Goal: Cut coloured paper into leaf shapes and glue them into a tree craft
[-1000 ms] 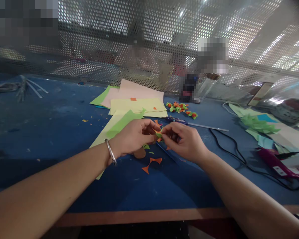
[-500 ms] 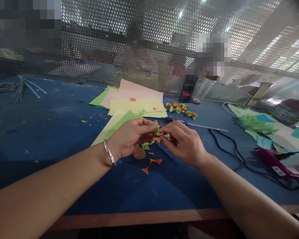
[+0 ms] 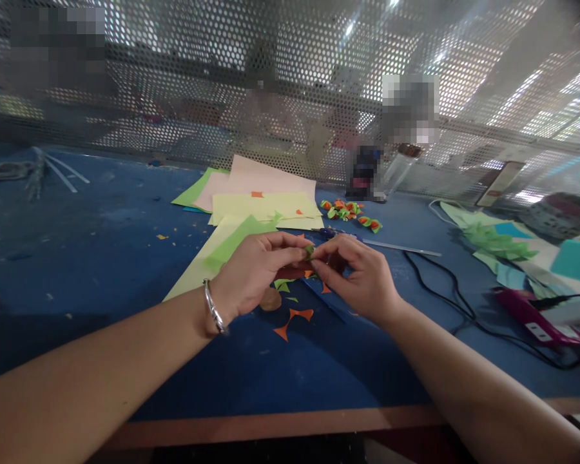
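Observation:
Thumb and fingers of my left hand (image 3: 254, 270) are closed on a small green paper piece (image 3: 309, 251), mostly covered by the fingertips. My right hand (image 3: 362, 277) pinches the right edge of that same piece, its fingertips touching it. Both hands hover over the blue table, close together. Below them lie orange paper scraps (image 3: 294, 315), green paper scraps (image 3: 282, 284), a round brown object (image 3: 271, 299) and a thin blue stick (image 3: 323, 300). Behind my left hand is a green sheet (image 3: 239, 238) on pale yellow paper (image 3: 193, 267).
Pink paper (image 3: 270, 175) and small green-and-orange paper shapes (image 3: 343, 209) lie at the back, before a perforated metal screen (image 3: 183, 71). A metal strip (image 3: 403, 247), black cable (image 3: 423, 277), magenta power strip (image 3: 531, 319) and paper pile (image 3: 500, 238) occupy the right.
My hands have drawn closer together around the green paper piece, which now shows less between the fingertips. My right fingers have curled in more tightly.

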The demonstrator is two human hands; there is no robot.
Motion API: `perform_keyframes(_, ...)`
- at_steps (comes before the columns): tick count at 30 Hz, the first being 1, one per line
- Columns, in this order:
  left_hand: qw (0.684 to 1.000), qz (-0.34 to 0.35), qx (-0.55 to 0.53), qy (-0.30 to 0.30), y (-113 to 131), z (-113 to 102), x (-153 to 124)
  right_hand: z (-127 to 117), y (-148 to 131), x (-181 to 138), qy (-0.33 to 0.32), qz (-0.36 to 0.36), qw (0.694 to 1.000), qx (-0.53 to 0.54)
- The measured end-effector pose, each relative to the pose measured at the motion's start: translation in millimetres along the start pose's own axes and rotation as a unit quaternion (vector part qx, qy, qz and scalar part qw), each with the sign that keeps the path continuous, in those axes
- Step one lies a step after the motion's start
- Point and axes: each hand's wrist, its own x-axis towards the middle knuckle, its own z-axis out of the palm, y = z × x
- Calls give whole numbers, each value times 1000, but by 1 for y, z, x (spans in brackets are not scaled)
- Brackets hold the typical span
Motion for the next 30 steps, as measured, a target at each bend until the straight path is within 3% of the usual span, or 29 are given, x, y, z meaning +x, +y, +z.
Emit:
perform_keyframes(9, 997, 45, 64, -8, -3, 1, -2, -2, 2, 1, -8, 66, 998, 17)
perform_keyframes(30, 969, 151, 194, -5, -9, -4, -1, -2, 3, 2, -13, 95, 995, 40)
